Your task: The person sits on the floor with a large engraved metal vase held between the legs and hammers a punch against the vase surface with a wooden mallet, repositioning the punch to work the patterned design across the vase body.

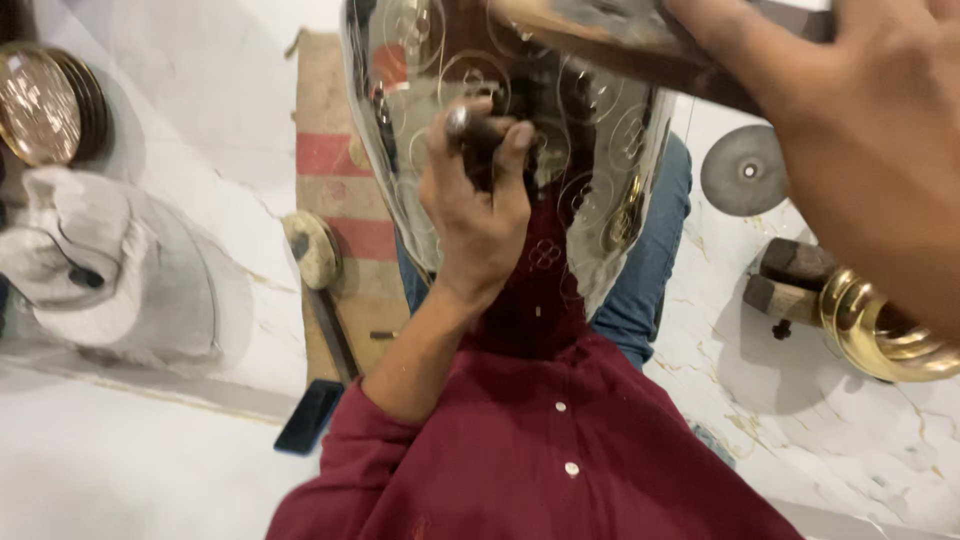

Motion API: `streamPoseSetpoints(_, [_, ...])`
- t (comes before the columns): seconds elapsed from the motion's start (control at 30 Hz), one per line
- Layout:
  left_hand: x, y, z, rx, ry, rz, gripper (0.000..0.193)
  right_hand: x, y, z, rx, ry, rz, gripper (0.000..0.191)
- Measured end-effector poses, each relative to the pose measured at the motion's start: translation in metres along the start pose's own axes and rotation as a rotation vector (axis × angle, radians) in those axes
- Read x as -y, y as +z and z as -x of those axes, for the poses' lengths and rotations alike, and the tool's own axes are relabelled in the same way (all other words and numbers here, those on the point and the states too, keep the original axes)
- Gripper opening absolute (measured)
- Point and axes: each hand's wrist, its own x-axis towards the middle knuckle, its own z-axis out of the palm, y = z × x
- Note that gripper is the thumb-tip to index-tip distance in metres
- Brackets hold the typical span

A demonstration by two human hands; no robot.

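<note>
- Engraving work is shown on a polished metal vessel [520, 140], held in the upper centre of the frame above the lap of the person in a maroon shirt [540, 440] and blue jeans [650, 270].
- Circular motifs are already seen across much of the mirror-like surface; whether any area remains blank cannot be told because of the reflections.
- The left hand [478, 215] is closed around a short metal punch [462, 124], whose tip is set against the vessel wall; the grip is pressed together on that tool.
- The right hand [870, 150], large at the upper right of the frame, is wrapped around a wooden hammer handle [640, 50] that crosses over the vessel top; its grip is shut on the handle.
- A brass ringed piece [880, 335] and a wooden block [790, 280] are seen at the right edge on the white marble floor [120, 460].
- A grey metal disc [743, 170] lies at the upper right, a round brass plate [45, 105] at the upper left, a dark phone [308, 415] at the lower left.
</note>
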Motion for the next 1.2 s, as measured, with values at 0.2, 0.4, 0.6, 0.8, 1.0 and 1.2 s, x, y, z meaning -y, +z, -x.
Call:
streamPoseSetpoints(0.2, [-0.007, -0.002, -0.001, -0.019, -0.023, -0.017, 0.028, -0.018, 0.003, 0.003, 0.017, 0.018, -0.035, 0.033])
streamPoseSetpoints(0.4, [-0.01, -0.004, -0.003, 0.036, -0.021, -0.079, 0.018, -0.02, 0.008, 0.002, 0.028, -0.031, -0.037, 0.029])
streamPoseSetpoints(0.6, [-0.006, -0.008, -0.01, 0.143, 0.075, -0.11, 0.02, -0.037, 0.015, 0.011, 0.03, 0.007, -0.059, 0.026])
streamPoseSetpoints(0.8, [0.004, -0.015, -0.028, 0.437, 0.175, -0.118, 0.03, -0.069, 0.031, 0.03, 0.039, 0.042, -0.155, 0.022])
streamPoseSetpoints(1.0, [0.007, -0.017, -0.057, 0.752, 0.371, -0.104, 0.037, -0.078, 0.043, 0.079, 0.033, 0.267, -0.149, 0.021])
streamPoseSetpoints(1.2, [-0.001, -0.002, -0.089, 1.022, 0.497, -0.048, 0.044, -0.03, 0.056, 0.107, -0.169, 0.38, -0.098, 0.03])
